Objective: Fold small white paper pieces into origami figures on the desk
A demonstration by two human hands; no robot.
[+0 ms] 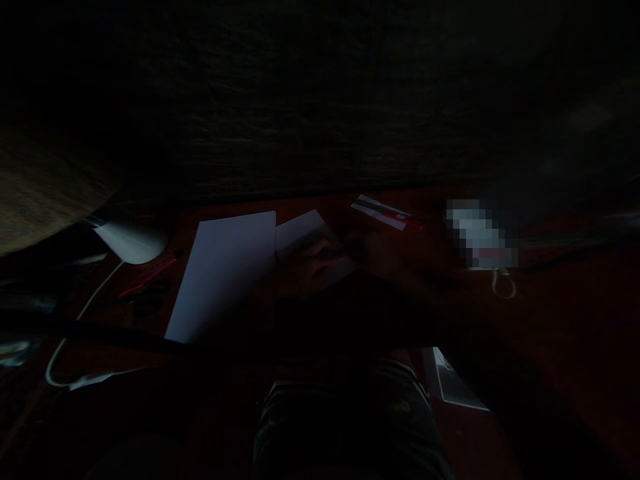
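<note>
On the dim reddish surface [325, 202], I am logging: one small white paper sheet [300, 232], lying under the left hand [317, 259], seemingly slanting lengthwise rightward; right hand [374, 250] beside; both hands' openness and hold too dark to tell.

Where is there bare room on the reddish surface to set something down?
Dimly lit, the reddish surface below and right of the looped cord looks bare; so does the narrow gap between red strip and pixelated item. It's crowded centrally: left hand and right hand at the small sheet, beside the large sheet.
</note>
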